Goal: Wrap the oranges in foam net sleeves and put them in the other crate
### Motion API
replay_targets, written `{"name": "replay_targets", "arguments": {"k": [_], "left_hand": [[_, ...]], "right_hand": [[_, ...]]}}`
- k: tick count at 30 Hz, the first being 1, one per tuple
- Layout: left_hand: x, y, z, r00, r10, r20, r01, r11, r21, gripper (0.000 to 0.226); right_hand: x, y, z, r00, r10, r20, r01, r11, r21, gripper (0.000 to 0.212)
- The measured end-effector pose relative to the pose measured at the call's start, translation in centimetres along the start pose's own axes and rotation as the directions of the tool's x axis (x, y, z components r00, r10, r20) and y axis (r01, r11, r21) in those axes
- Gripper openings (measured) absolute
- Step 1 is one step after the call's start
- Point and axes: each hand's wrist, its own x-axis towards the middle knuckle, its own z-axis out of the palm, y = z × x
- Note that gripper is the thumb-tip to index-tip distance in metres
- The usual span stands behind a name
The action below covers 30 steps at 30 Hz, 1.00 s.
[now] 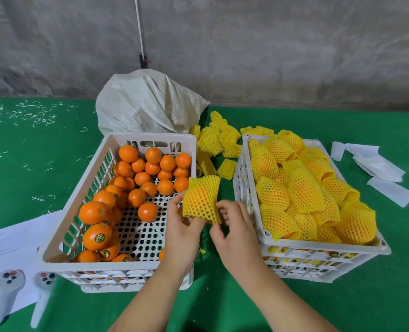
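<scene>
While the orange shows through the mesh of the yellow foam net sleeve (201,200), the step in hand looks like seating the fruit fully inside before it goes to the crate. The sleeved orange is held in the air between the two crates, over the gap at the centre of the green tabletop (318,307). The left hand (183,233) grips its lower edge, thumb and fingers (174,204) curled round the net from about seven o'clock. The right hand (232,226) sits just beside it at four o'clock, fingers bent toward the net's lower corner; whether they pinch the foam or only brush it cannot be told.

To do this well, the person should probably keep the left grip firm on the fruit and draw the loose skirt down evenly, so that the orange sits mid-sleeve with foam overhanging both ends. Tugging one corner risks tearing the net.

Toward three o'clock, the right crate (318,245) is already heaped with wrapped fruit above its rim, so the piece should be set into a hollow, not on a slope. At nine o'clock, the left crate (117,265) still holds bare oranges (136,183); spare sleeves (213,142) lie at twelve o'clock.
</scene>
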Motion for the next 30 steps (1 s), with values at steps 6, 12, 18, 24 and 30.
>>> {"name": "replay_targets", "arguments": {"k": [6, 12, 18, 24, 30], "left_hand": [[0.0, 0.5, -0.2, 0.972, -0.024, 0.235, 0.018, 0.999, 0.028, 0.078], [-0.1, 0.4, 0.1, 0.997, 0.053, 0.052, -0.055, 0.997, 0.054, 0.077], [-0.3, 0.4, 0.1, 0.969, -0.009, 0.247, -0.042, 0.978, 0.203, 0.079], [-0.6, -0.3, 0.3, 0.984, 0.051, 0.173, -0.095, 0.963, 0.252, 0.063], [-0.9, -0.4, 0.3, 0.977, 0.049, 0.209, -0.097, 0.969, 0.227, 0.027]], "right_hand": [[0.5, 0.4, -0.6, 0.989, 0.143, 0.037, -0.145, 0.988, 0.054, 0.059], [-1.3, 0.2, -0.5, 0.962, 0.242, 0.125, -0.268, 0.918, 0.291, 0.046], [1.2, -1.2, -0.7, 0.875, 0.388, 0.29, -0.484, 0.698, 0.527, 0.069], [1.4, -1.0, -1.1, 0.775, 0.547, 0.318, -0.555, 0.348, 0.755, 0.071], [2.1, -0.7, -1.6, 0.731, 0.641, 0.234, -0.469, 0.223, 0.855, 0.062]]}}
